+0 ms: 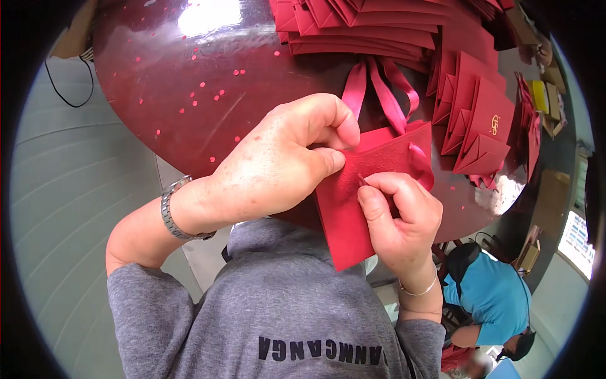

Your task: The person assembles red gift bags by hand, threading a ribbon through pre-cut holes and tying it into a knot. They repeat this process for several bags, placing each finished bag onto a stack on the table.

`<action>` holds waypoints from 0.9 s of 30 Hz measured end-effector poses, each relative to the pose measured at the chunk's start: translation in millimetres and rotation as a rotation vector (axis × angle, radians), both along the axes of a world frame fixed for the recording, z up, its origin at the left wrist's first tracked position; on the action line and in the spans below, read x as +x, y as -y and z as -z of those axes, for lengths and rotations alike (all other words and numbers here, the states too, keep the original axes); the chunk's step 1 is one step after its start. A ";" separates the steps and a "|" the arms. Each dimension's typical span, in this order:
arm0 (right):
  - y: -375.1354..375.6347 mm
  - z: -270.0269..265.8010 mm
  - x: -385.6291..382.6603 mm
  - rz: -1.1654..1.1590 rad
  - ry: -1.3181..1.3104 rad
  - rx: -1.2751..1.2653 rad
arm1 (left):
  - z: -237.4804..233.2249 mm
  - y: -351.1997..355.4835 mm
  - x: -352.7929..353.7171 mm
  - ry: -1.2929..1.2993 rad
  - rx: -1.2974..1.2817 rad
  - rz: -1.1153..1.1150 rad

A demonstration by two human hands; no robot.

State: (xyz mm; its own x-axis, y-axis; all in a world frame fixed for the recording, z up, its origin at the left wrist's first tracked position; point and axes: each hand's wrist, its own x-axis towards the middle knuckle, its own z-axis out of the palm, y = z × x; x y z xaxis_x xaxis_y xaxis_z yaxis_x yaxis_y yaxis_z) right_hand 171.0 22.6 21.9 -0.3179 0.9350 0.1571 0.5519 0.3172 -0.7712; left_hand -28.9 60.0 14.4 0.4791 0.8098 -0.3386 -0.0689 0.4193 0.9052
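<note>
A red paper gift bag [346, 224] with pink-red ribbon handles hangs tilted at the table's near edge, in front of my body. My left hand [271, 155], with a metal watch on the wrist, pinches the bag's upper left corner between thumb and finger. In front of the bag's face, my right hand [404, 218] is closed in a pinch on a tiny dark red tip, too small to name. One ribbon [390, 104] rises from the bag's top; another loop hangs on its right side.
Folded red bags [363, 35] lie stacked on the dark red round table [158, 76], which has small red paper dots scattered on it. More red bags [476, 120] with a gold mark lie at the right. A person in a blue shirt [492, 290] is bent over at lower right.
</note>
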 end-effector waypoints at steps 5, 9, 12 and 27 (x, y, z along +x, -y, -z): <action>-3.9 1.2 -4.3 -0.011 0.039 0.042 | 2.8 1.5 -2.1 0.094 0.016 -0.031; -6.1 -3.3 -7.8 0.003 0.076 0.022 | 2.5 1.5 -3.0 0.055 0.038 -0.018; -8.8 -5.1 -9.1 0.022 0.064 -0.007 | 2.7 0.5 -3.7 0.055 0.033 -0.019; -55.1 -26.5 -11.8 -0.210 0.414 -0.240 | 24.7 11.3 4.2 -0.274 0.739 -0.148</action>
State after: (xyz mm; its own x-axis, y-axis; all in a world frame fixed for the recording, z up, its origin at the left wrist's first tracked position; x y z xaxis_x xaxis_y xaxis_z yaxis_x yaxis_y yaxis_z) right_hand 159.3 77.6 48.3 -0.4924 0.8388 -0.2325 0.7694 0.2946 -0.5667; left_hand -24.7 48.8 -10.4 0.3269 0.9191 0.2198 0.1883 -0.2912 0.9379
